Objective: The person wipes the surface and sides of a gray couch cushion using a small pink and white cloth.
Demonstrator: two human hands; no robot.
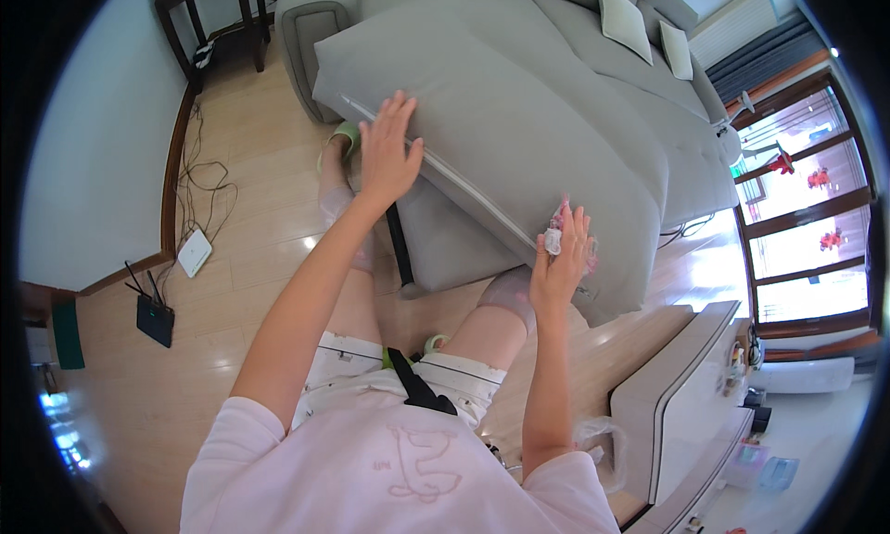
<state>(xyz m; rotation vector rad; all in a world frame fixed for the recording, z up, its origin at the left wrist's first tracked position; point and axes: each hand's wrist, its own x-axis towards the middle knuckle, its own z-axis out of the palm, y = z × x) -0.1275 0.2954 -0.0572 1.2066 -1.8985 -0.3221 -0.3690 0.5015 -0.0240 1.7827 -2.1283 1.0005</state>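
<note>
A large grey seat cushion (514, 110) lies askew over the grey sofa, its near corner jutting past the seat base (445, 235). Along its near side runs a pale zipper strip (473, 190). My left hand (391, 151) rests at that edge near the far-left end, fingers spread and holding nothing. Farther right, my right hand (562, 259) is against the cushion near its right end. A crumpled pink and white plastic wrapper (552, 242) is caught between thumb and palm, showing on both sides of the hand. What lies beneath the palm is hidden.
A sofa arm (316, 54) rises at the far left. Loose cables (201, 172), a white box (195, 253) and a black router (154, 318) lie on the floor at left. At right stand a low white cabinet (699, 395) and a clear plastic bag (605, 443).
</note>
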